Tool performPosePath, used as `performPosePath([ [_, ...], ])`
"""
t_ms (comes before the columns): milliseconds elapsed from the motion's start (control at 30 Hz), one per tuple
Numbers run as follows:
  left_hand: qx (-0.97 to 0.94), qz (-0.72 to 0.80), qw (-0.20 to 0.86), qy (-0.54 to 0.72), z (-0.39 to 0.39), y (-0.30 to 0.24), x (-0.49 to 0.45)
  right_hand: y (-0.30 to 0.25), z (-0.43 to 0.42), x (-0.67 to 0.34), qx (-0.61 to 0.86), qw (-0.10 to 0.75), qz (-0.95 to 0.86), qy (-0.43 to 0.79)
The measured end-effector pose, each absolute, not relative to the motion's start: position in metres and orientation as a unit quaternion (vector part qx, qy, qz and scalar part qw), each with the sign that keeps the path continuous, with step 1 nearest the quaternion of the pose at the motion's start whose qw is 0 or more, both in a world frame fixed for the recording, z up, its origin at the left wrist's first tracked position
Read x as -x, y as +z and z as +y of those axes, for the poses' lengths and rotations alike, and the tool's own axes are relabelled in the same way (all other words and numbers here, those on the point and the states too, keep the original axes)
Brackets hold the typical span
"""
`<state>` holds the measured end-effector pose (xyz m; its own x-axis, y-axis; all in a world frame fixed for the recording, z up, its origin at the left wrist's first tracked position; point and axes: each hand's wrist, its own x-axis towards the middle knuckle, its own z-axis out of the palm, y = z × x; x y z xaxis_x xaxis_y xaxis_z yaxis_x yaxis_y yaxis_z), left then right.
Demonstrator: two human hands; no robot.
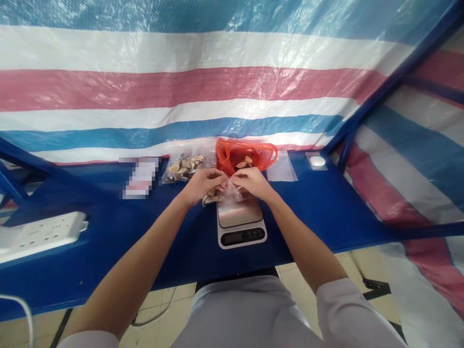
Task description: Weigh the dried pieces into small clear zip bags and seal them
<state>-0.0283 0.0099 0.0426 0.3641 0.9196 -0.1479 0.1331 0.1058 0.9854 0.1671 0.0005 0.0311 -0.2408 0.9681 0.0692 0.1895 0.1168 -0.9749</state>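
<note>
Both my left hand [206, 185] and my right hand [253, 182] pinch the top edge of a clear plastic bag [232, 192], their fingertips almost meeting. Dried brown slices [211, 197] show in its lower left part, below my left hand. The bag hangs over the kitchen scale [239, 215], which has a metal plate and a dark display with buttons. Right behind my hands, a red plastic bag [224, 150] stands with its mouth spread, and pale brown slices [245, 163] lie in it. A filled clear bag [184, 166] of similar slices lies behind my left hand.
Flat clear bags [282, 167] lie right of the red bag. Farther right is a round white object [317, 161] on a clear packet. A blurred-out item [141, 178] and a white power strip [50, 232] are on the left of the blue table [311, 217]. Striped sheeting [181, 87] hangs behind.
</note>
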Motion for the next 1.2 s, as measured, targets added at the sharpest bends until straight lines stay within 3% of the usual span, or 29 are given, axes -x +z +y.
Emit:
performPosePath([
  [233,-0.613,0.485,0.533,0.324,0.012,0.046,0.035,0.020,0.006,-0.173,0.489,0.438,-0.628,0.418],
  [600,-0.613,0.498,0.486,0.375,0.004,0.055,0.023,0.037,-0.006,-0.169,0.463,0.396,-0.658,0.442],
  [833,-0.662,0.515,0.415,0.353,-0.002,0.050,0.022,0.041,-0.011,-0.164,0.446,0.414,-0.611,0.506],
  [1200,-0.759,0.548,0.237,0.259,-0.006,0.069,0.051,0.051,-0.012,-0.176,0.491,0.400,-0.645,0.427],
])
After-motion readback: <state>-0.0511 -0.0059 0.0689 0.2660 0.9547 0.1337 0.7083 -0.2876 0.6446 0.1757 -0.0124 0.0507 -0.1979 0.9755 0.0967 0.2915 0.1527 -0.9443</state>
